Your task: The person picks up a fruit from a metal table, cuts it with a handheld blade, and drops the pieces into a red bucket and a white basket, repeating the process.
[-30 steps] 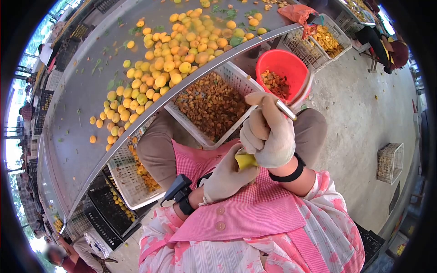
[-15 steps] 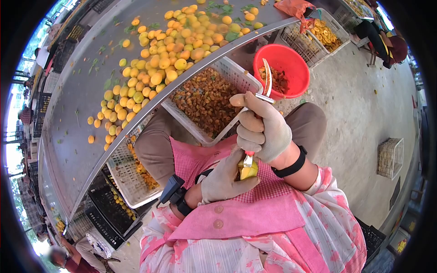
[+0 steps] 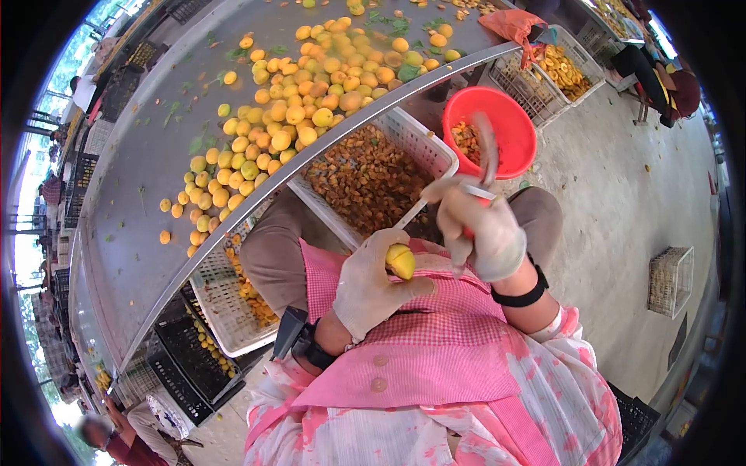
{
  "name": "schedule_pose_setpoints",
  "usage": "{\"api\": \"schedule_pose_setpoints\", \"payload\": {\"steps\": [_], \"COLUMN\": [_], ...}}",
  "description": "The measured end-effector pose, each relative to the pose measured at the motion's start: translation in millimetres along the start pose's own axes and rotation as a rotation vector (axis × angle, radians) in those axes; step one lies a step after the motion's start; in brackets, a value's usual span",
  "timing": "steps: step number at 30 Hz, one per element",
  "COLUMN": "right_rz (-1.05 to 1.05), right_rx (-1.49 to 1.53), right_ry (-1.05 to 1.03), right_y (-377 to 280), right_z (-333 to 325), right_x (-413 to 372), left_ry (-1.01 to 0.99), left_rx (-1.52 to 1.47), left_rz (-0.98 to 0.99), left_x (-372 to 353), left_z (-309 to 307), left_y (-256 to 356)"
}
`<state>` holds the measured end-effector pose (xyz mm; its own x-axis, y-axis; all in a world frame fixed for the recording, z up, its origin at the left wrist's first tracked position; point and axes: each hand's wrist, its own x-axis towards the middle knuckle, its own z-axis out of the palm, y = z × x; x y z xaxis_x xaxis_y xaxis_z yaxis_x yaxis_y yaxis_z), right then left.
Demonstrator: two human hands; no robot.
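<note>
My left hand (image 3: 374,279), in a pale glove, is closed around a yellow apricot (image 3: 400,262) whose upper surface looks cut or peeled. To its right and slightly higher, my right hand (image 3: 483,237), gloved too, is closed on a knife with a curved blade (image 3: 489,147). Motion smears both that hand and the blade, which points up toward the red bucket (image 3: 509,136). Knife and apricot are apart. Beyond my hands, between my knees, stands a white crate (image 3: 447,159) full of brown-orange pieces.
A metal table (image 3: 124,233) at left and ahead carries many apricots (image 3: 295,115) and scattered leaves. Below its edge are another white crate (image 3: 221,314) with orange pieces and a black crate (image 3: 175,353). More crates (image 3: 670,281) stand on the right floor. Other people sit farther off.
My right hand has moved right and away from the apricot, taking the knife with it. My left hand has risen slightly and turned, so more of the apricot shows.
</note>
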<state>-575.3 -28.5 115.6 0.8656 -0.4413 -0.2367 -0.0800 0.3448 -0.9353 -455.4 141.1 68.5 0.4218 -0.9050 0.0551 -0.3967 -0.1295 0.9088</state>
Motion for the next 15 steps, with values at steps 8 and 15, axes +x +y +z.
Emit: {"api": "schedule_pose_setpoints", "payload": {"steps": [8,15], "right_rz": [-0.019,0.209], "right_rx": [-0.205,-0.116], "right_ry": [-0.025,0.047], "right_y": [49.3,34.9], "right_z": [28.7,28.4], "right_x": [8.6,5.2], "left_ry": [0.06,0.106], "left_rx": [0.263,-0.027], "left_rz": [-0.046,-0.167], "left_x": [5.5,-3.9], "left_z": [-7.4,-4.9], "left_y": [6.7,-5.1]}}
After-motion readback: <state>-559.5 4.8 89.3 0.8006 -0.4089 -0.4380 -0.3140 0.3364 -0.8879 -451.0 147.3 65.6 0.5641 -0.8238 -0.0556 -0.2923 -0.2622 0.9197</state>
